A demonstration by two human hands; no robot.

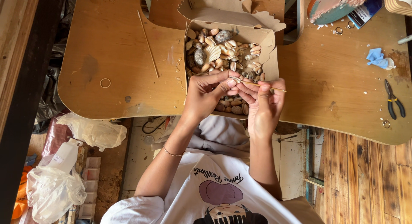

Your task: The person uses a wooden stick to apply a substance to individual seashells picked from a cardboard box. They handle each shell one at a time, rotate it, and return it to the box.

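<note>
I logged a wooden table with a curved cut-out edge filling most of the head view. On it, straight ahead of me, sat an open brown cardboard box with scalloped flaps, filled with mixed seashells. My left hand and right hand met over the near edge of the box, fingertips touching. Left fingers were pressed together, pinching a small pale shell. Right fingers were closed around a thin wooden stick, whose tip pointed at that shell. A second long stick lay on the table left of the box, a small ring beyond it. Black-handled pliers lay well apart at the right, a blue scrap above them
</note>
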